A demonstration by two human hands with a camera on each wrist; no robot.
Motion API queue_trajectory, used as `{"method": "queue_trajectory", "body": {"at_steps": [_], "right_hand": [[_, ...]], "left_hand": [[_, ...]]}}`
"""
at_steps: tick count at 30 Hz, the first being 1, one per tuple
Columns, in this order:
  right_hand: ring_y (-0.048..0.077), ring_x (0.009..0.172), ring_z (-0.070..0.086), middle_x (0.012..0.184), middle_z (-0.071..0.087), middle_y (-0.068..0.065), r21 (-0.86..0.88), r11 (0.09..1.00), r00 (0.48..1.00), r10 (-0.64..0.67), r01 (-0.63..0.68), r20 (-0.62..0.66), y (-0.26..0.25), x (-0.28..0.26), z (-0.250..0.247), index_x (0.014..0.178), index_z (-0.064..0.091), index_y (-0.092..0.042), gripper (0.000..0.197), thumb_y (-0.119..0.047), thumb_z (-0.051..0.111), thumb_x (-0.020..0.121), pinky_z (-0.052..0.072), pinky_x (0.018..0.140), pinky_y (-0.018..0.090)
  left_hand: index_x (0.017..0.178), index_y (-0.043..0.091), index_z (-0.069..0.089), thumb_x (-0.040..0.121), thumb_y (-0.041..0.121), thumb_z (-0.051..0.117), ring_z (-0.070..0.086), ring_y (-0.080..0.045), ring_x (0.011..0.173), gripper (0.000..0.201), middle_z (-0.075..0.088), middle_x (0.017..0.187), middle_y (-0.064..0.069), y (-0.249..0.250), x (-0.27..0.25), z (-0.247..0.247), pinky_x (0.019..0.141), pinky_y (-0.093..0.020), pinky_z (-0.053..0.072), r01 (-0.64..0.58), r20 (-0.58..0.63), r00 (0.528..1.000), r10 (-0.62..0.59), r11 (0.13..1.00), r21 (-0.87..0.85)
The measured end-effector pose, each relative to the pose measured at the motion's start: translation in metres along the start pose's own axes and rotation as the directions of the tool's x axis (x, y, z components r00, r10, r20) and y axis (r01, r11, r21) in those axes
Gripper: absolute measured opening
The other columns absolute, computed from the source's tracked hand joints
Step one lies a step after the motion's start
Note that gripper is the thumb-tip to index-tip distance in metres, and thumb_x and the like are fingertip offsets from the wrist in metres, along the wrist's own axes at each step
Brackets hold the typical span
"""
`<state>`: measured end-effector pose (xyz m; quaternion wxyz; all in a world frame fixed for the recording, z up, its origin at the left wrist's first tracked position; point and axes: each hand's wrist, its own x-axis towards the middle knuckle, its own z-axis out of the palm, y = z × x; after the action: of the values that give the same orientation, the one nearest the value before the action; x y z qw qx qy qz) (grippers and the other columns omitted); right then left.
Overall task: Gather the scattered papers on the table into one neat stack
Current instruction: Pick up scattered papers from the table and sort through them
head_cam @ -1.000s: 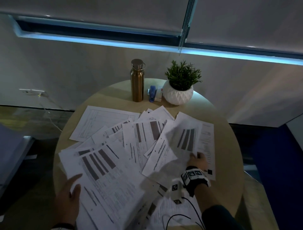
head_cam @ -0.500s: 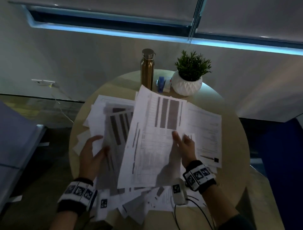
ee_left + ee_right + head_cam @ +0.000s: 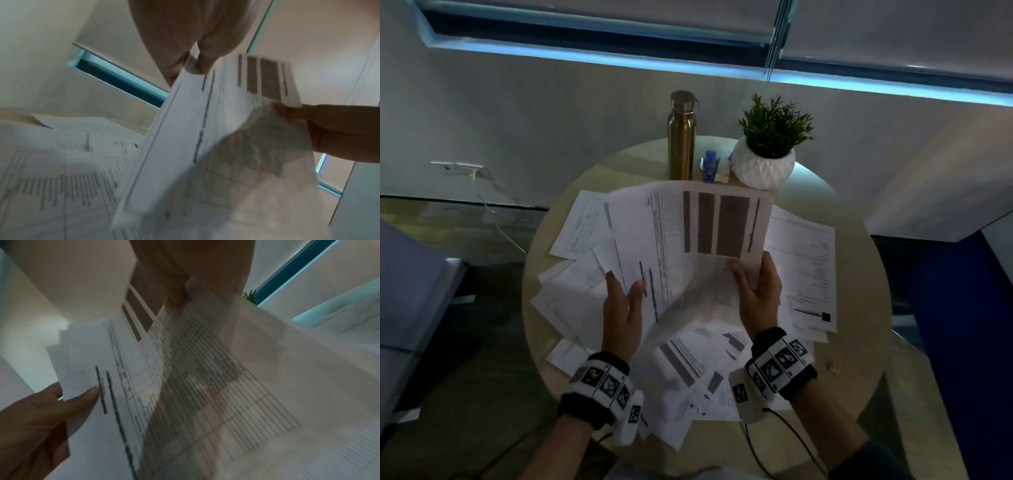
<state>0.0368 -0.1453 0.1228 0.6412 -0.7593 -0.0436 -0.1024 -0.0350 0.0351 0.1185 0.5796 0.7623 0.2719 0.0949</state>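
While both hands, left hand [image 3: 621, 308] and right hand [image 3: 758, 291], pinch a lifted bundle of papers [image 3: 688, 246], loose sheets [image 3: 804, 270] on the table [image 3: 859, 342] probably need scooping in next, then squaring up.

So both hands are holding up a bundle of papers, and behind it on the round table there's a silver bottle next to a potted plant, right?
Nearly. The bottle is gold, not silver, as the head view shows. The rest holds: the left hand and the right hand both hold the bundle of papers up, and the bottle stands beside the potted plant on the round table.

Round table [image 3: 859, 274]; scattered papers [image 3: 585, 294]; bottle [image 3: 681, 137]; potted plant [image 3: 763, 164].
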Motion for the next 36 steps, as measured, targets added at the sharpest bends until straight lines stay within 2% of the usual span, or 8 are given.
{"method": "queue_trajectory", "body": {"at_steps": [6, 8, 11, 15, 19, 21, 26, 36], "right_hand": [[-0.014, 0.086, 0.057, 0.097, 0.056, -0.02, -0.214, 0.956, 0.936, 0.251, -0.2, 0.247, 0.04, -0.02, 0.005, 0.114, 0.051, -0.016, 0.025, -0.004, 0.053, 0.091, 0.054, 0.087, 0.029], [-0.011, 0.079, 0.058, 0.088, 0.059, -0.015, -0.226, 0.96, 0.947, 0.22, -0.168, 0.234, 0.038, -0.015, 0.008, 0.103, 0.056, -0.013, 0.013, -0.007, 0.05, 0.093, 0.055, 0.077, 0.026], [-0.002, 0.067, 0.058, 0.078, 0.061, -0.005, -0.129, 0.981, 0.955, 0.173, -0.145, 0.24, 0.018, -0.006, 0.019, 0.096, 0.057, -0.011, 0.015, -0.016, 0.043, 0.098, 0.048, 0.061, 0.016], [0.017, 0.076, 0.062, 0.09, 0.066, 0.008, -0.187, 0.922, 0.881, 0.382, -0.34, 0.28, 0.027, -0.01, 0.037, 0.105, 0.055, -0.006, 0.026, -0.029, 0.048, 0.096, 0.047, 0.062, 0.02], [0.031, 0.123, 0.04, 0.134, 0.04, 0.01, -0.815, 0.551, 0.668, 0.677, -0.18, 0.31, 0.069, -0.039, 0.059, 0.132, 0.035, -0.009, 0.091, -0.061, 0.07, 0.066, 0.04, 0.098, 0.048], [0.033, 0.127, 0.031, 0.14, 0.03, 0.011, -0.901, 0.433, 0.673, 0.677, -0.039, 0.297, 0.078, -0.055, 0.07, 0.136, 0.028, -0.01, 0.104, -0.068, 0.069, 0.06, 0.034, 0.102, 0.054], [0.033, 0.121, 0.034, 0.135, 0.033, 0.01, -0.912, 0.4, 0.724, 0.604, 0.086, 0.334, 0.087, -0.061, 0.084, 0.132, 0.029, -0.023, 0.084, -0.052, 0.073, 0.067, 0.037, 0.095, 0.053], [0.028, 0.117, 0.051, 0.123, 0.056, 0.005, -0.868, 0.488, 0.49, 0.736, 0.094, 0.467, 0.084, -0.034, 0.094, 0.132, 0.033, -0.025, 0.076, -0.023, 0.077, 0.07, 0.022, 0.107, 0.059]], "left_hand": [[0.147, 0.015, 0.001, 0.092, 0.015, 0.051, 0.017, -0.005, 0.131, 0.074, 0.003, 0.138, 0.015, -0.03, -0.002, 0.013, 0.109, -0.022, 0.022, 0.047, 0.092, 0.995, -0.041, 0.997, -0.058], [0.147, 0.015, 0.003, 0.091, 0.018, 0.053, 0.01, -0.003, 0.133, 0.075, 0.004, 0.145, 0.013, -0.032, 0.005, 0.007, 0.111, -0.02, 0.016, 0.052, 0.031, 0.998, -0.051, 0.998, -0.046], [0.147, 0.022, 0.016, 0.089, 0.027, 0.057, 0.024, -0.02, 0.14, 0.071, 0.023, 0.155, -0.003, -0.045, 0.018, -0.02, 0.116, -0.044, 0.023, 0.065, -0.136, 0.988, -0.076, 0.994, -0.09], [0.13, 0.025, 0.043, 0.086, 0.051, 0.051, 0.052, -0.031, 0.118, 0.052, 0.052, 0.131, -0.011, -0.077, 0.018, -0.08, 0.101, -0.052, 0.041, 0.193, -0.388, 0.897, -0.214, 0.977, -0.092], [0.131, 0.004, 0.042, 0.097, 0.026, 0.044, 0.05, -0.035, 0.115, 0.041, 0.051, 0.127, -0.019, -0.104, -0.008, -0.132, 0.101, -0.051, 0.039, 0.202, -0.491, 0.842, -0.224, 0.974, -0.098], [0.13, 0.0, 0.043, 0.094, 0.022, 0.049, 0.049, -0.043, 0.118, 0.042, 0.05, 0.13, -0.027, -0.122, -0.025, -0.151, 0.101, -0.054, 0.039, 0.274, -0.476, 0.832, -0.284, 0.957, -0.092], [0.124, 0.008, 0.05, 0.085, 0.009, 0.061, 0.048, -0.037, 0.122, 0.04, 0.052, 0.132, -0.019, -0.139, -0.044, -0.17, 0.105, -0.053, 0.036, 0.287, -0.588, 0.766, -0.258, 0.957, -0.046], [0.127, 0.003, 0.047, 0.085, 0.011, 0.062, 0.047, -0.04, 0.121, 0.045, 0.051, 0.131, -0.023, -0.141, -0.045, -0.163, 0.105, -0.059, 0.035, 0.26, -0.567, 0.783, -0.257, 0.963, -0.077]]}}
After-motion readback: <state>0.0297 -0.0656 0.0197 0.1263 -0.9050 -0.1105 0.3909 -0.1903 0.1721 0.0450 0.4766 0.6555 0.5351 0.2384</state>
